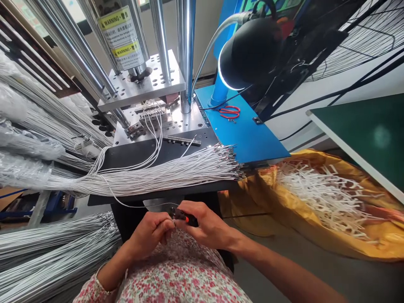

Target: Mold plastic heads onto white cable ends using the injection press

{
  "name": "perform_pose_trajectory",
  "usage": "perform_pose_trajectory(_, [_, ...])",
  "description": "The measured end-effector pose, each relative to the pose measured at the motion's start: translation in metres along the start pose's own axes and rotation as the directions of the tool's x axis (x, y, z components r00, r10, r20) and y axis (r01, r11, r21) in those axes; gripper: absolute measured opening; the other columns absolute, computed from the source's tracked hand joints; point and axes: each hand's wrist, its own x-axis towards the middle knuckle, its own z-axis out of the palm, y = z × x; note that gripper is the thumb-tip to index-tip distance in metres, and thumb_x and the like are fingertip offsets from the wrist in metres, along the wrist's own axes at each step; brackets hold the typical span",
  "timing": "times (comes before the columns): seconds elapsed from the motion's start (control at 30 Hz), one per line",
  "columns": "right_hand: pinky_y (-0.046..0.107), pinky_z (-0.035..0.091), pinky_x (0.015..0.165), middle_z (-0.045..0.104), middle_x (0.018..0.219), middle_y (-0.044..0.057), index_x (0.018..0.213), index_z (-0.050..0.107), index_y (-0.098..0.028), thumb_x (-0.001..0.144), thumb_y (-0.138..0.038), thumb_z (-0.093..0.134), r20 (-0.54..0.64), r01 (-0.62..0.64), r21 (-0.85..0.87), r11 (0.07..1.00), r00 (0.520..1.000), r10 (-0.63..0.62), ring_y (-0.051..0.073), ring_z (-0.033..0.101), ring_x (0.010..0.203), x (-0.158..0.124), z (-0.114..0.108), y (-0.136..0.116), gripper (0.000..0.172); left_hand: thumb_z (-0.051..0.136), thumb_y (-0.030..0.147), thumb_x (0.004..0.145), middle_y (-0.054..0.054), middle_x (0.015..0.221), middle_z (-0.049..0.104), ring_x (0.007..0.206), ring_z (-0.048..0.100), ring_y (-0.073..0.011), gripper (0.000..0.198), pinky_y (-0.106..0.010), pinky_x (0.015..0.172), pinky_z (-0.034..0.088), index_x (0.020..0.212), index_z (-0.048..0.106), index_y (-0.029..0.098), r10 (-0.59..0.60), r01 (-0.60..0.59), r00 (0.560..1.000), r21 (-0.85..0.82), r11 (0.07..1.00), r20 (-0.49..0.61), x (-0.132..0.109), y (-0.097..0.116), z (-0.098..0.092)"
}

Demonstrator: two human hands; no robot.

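My right hand [203, 225] is wrapped round small black pliers [179, 214] with an orange mark on the handle. Their jaws point left, toward my left hand [154, 229], whose fingers are pinched together at the tool's tip. What those fingertips hold is too small and hidden to make out. One white cable [126, 205] loops down from the bundle and runs behind my left hand toward the pliers. Just beyond both hands lies a thick bundle of white cables [151, 174], with metal-tipped ends fanned out at the right.
A steel press [145, 90] stands at the back, several cables running into its fixture [154, 113]. Red-handled scissors [229, 111] lie on a blue plate [252, 139] under a black lamp [249, 54]. At right, a yellow sack [271, 202] holds white plastic scraps. More cables [57, 248] hang lower left.
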Motion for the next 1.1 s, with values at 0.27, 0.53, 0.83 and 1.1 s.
perform_pose_trajectory(0.27, [0.025, 0.03, 0.063, 0.054, 0.074, -0.002, 0.074, 0.049, -0.018, 0.083, -0.017, 0.058, -0.04, -0.037, -0.181, 0.983, 0.999, 0.03, 0.012, 0.045, 0.067, 0.001, 0.012, 0.008, 0.013, 0.038, 0.028, 0.101, -0.001, 0.062, 0.059, 0.054, 0.054, -0.0129, 0.036, -0.024, 0.054, 0.037, 0.072, 0.056, 0.017, 0.311, -0.232, 0.95, 0.585, 0.777, -0.036, -0.005, 0.001, 0.0])
perform_pose_trajectory(0.53, [0.025, 0.029, 0.062, 0.05, 0.072, -0.002, 0.073, 0.044, -0.019, 0.083, -0.017, 0.057, -0.207, -0.079, -0.236, 0.968, 0.978, 0.03, 0.012, 0.044, 0.065, 0.004, 0.028, 0.01, 0.016, 0.032, 0.015, 0.101, -0.002, 0.07, 0.059, 0.057, 0.056, -0.0153, 0.027, -0.026, 0.051, 0.038, 0.082, 0.052, 0.018, 0.513, -0.283, 0.858, 0.801, 0.528, -0.036, -0.003, -0.007, 0.013])
perform_pose_trajectory(0.83, [0.026, 0.034, 0.066, 0.056, 0.078, 0.001, 0.081, 0.052, -0.019, 0.085, -0.011, 0.055, -0.182, 0.037, -0.262, 0.965, 0.979, -0.087, 0.015, 0.049, 0.073, 0.004, 0.024, 0.017, 0.009, 0.037, 0.017, 0.101, -0.001, 0.068, 0.061, 0.057, 0.057, -0.0137, 0.027, -0.025, 0.052, 0.038, 0.08, 0.054, 0.018, 0.55, -0.298, 0.834, 0.797, 0.525, -0.051, 0.003, -0.006, 0.004])
perform_pose_trajectory(1.1, [0.027, 0.034, 0.064, 0.054, 0.075, 0.001, 0.079, 0.051, -0.018, 0.08, -0.011, 0.058, -0.243, 0.073, -0.307, 0.949, 0.958, -0.152, 0.016, 0.048, 0.072, 0.005, 0.035, 0.021, 0.011, 0.035, 0.016, 0.1, -0.003, 0.068, 0.061, 0.059, 0.058, -0.0163, 0.027, -0.027, 0.049, 0.036, 0.083, 0.056, 0.017, 0.598, -0.317, 0.801, 0.831, 0.456, -0.023, -0.001, -0.013, 0.01])
